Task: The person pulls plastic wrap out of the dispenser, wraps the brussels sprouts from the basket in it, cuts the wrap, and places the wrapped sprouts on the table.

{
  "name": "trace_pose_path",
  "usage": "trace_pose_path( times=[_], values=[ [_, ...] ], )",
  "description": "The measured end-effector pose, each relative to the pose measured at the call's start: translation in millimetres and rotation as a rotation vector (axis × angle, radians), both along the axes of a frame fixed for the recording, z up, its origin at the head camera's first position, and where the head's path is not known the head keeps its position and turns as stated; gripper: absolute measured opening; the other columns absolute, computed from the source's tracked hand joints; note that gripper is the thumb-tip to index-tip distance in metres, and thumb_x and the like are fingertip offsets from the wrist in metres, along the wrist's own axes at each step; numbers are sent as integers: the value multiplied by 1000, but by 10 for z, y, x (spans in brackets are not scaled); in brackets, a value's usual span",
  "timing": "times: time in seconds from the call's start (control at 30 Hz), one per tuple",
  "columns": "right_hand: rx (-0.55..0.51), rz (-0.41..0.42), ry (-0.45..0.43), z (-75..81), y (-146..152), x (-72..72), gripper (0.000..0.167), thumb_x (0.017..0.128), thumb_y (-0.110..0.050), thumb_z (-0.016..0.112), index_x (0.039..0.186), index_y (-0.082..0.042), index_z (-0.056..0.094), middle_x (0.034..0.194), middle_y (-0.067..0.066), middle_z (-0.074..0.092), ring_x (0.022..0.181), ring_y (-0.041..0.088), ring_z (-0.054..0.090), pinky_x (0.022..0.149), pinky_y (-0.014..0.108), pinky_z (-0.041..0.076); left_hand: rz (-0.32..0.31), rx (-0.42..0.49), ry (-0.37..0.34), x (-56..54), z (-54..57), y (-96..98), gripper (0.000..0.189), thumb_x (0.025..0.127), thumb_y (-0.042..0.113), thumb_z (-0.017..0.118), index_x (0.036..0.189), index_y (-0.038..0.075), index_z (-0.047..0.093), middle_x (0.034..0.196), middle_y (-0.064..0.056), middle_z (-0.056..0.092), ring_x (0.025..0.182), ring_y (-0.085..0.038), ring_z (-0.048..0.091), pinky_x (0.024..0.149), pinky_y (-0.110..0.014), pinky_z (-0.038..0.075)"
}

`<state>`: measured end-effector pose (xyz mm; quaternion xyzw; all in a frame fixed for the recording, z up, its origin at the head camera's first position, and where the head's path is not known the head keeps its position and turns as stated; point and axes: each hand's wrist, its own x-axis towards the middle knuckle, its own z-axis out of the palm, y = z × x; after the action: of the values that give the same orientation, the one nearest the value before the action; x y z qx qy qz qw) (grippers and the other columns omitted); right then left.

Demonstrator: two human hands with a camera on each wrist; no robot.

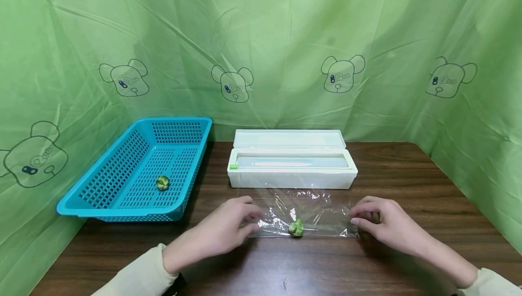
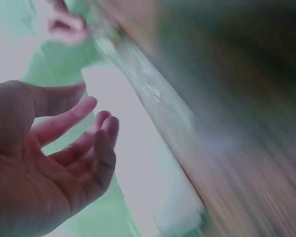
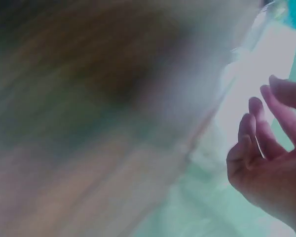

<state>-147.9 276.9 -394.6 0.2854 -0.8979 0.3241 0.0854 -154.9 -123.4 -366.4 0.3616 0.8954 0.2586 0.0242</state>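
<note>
A sheet of clear plastic wrap (image 1: 326, 216) stretches from the front of a white wrap dispenser (image 1: 293, 181) across the table. On its near edge sits a small green Brussels sprout (image 1: 296, 228). My left hand (image 1: 229, 224) is at the sheet's left edge, its fingers loosely bent. At the right edge is my right hand (image 1: 385, 223), thumb and fingertips close to the film. Both wrist views show the left hand (image 2: 64, 153) and the right hand (image 3: 271, 143) with fingers apart and nothing gripped. Whether the fingertips touch the film cannot be told.
To the left, a blue plastic basket (image 1: 200, 169) holds another Brussels sprout (image 1: 162, 182). The dispenser's lid (image 1: 289, 138) stands raised at the back, with a green slider (image 1: 234, 167) on its left front. Green cloth (image 1: 277, 24) hangs behind and beside the dark wooden table (image 1: 302, 269).
</note>
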Motion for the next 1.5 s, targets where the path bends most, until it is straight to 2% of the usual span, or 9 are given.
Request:
trace_pose_path(
  times=[0.1,0.17,0.27,0.4,0.63,0.9,1.3,1.4,1.5],
  values=[
    [12,62,99,98,-261,52,23,83,-3,87,97,-19,81,93,-14,70,76,1,59,62,26,51,-51,11,25,75,20,221,21,95,11,79,116,8,79,106,1,70,95,-8,66,84,-25,56],
    [34,123,124,132,-454,72,22,83,-4,88,97,-19,81,96,-12,70,82,2,63,67,28,55,-66,-1,42,78,6,369,19,94,12,80,113,10,80,104,3,70,94,-6,64,83,-23,54],
    [63,167,104,126,-697,79,17,85,-6,87,97,-18,82,97,-10,71,87,5,66,72,30,57,-60,-20,69,29,-45,551,16,93,13,81,109,11,82,99,5,71,91,-5,63,81,-21,53],
    [75,158,62,78,-887,41,17,85,-4,87,99,-13,84,98,-6,73,90,9,68,75,32,59,-39,-15,72,-49,-111,680,7,91,10,83,98,12,83,87,8,68,81,-1,61,70,-17,49],
    [67,172,21,40,-996,-21,19,84,-3,87,102,-9,84,97,-3,74,89,11,71,76,31,60,-9,-29,58,-121,-165,751,8,88,8,86,86,15,84,76,13,70,65,6,52,59,-12,45],
    [36,212,41,4,-1047,-51,19,83,-2,88,98,-14,85,93,-2,73,83,11,70,71,27,59,-23,-28,65,-154,-167,793,11,88,8,86,80,15,84,73,12,73,64,9,53,62,-10,45],
    [30,185,24,-68,-1068,-101,15,82,-3,89,95,-10,84,91,-2,75,83,10,71,71,27,59,-31,27,15,-219,-211,799,13,88,1,83,81,12,82,72,12,72,66,7,54,62,-12,46],
    [30,180,8,-70,-1054,-115,15,83,-4,89,96,-9,85,91,-3,76,84,9,71,73,28,60,-41,26,-8,-223,-206,791,12,89,1,81,84,12,82,73,12,71,66,4,54,62,-14,46],
    [35,180,8,-74,-1043,-134,14,83,-5,89,96,-9,85,92,-2,77,86,9,71,75,29,60,-26,-2,11,-203,-190,775,7,90,5,82,94,10,83,83,9,71,74,0,58,68,-16,49]
  ],
)
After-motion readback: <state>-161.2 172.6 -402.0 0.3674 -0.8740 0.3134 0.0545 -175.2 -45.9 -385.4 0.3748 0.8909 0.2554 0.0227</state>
